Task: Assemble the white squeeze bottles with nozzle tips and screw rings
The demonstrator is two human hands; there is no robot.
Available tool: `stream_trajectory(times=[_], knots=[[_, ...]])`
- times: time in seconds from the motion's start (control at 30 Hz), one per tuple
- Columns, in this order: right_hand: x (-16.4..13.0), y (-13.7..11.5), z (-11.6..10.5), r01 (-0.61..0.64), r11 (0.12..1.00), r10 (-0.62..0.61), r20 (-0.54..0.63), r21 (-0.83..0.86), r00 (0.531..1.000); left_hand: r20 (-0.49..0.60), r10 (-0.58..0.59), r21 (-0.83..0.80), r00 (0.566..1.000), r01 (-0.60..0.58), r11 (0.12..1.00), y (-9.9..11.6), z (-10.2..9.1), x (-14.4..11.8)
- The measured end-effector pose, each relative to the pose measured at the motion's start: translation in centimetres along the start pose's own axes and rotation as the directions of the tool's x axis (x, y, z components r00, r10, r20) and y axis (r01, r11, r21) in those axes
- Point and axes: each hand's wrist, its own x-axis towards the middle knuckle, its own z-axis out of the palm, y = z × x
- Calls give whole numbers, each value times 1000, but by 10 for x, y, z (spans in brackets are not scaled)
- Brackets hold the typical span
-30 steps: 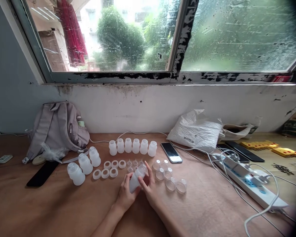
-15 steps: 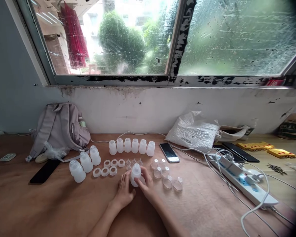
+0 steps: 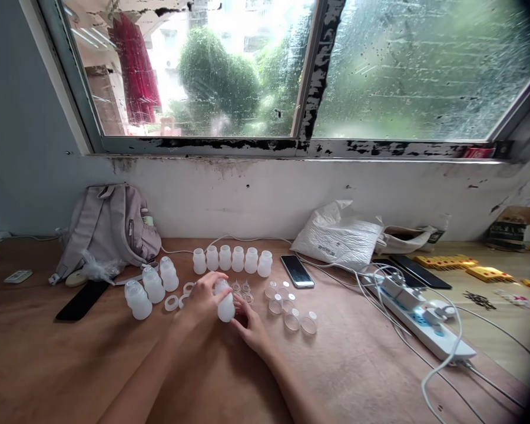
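Note:
A small translucent white baby bottle (image 3: 225,305) leans slightly in front of me. My left hand (image 3: 203,299) has its fingers over the top of the bottle and grips it there. Beside the bottle's right side is my right hand (image 3: 252,331), thumb and fingers apart, its tips at or near the lower wall; whether they touch is unclear. Several white rings (image 3: 172,303) lie partly hidden behind my left hand. Clear teats (image 3: 246,288) stand just beyond my right fingers, and several clear domed caps (image 3: 292,321) rest to the right.
Several open bottles (image 3: 238,259) stand in a row at the back. Three closed bottles (image 3: 153,284) are at the left, near a black phone (image 3: 82,301) and a backpack (image 3: 110,229). Rightward lie a phone (image 3: 297,271), a silvery bag (image 3: 340,235) and a cabled power strip (image 3: 441,338).
The bottle has shifted left and tilted. My left hand has moved from its side up over its top. My right hand has loosened, its fingers spreading away from the bottle.

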Motion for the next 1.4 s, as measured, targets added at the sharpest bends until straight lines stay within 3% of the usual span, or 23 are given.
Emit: stream_trajectory(times=[0.2,0.33,0.53,0.77,1.07,1.4], knots=[[-1,4,0,-45,997,44,-7,-65,999,-58,-7,279,998,23,960,-27,-56,45],[0,1,1,-26,993,25,-10,-119,1000,-15,-142,476,990,132,870,-54,-75,68],[1,-5,1,22,982,-27,-26,-188,999,-5,-275,569,961,229,790,-85,-71,77],[1,-5,2,30,978,-36,-26,-207,999,-30,-375,632,927,308,711,-99,-63,77],[1,-4,1,29,979,-34,-21,-201,999,1,-367,665,930,273,695,-104,-65,81],[1,-3,3,45,976,-53,-32,-211,998,-54,-290,653,955,254,713,-102,-69,74]])
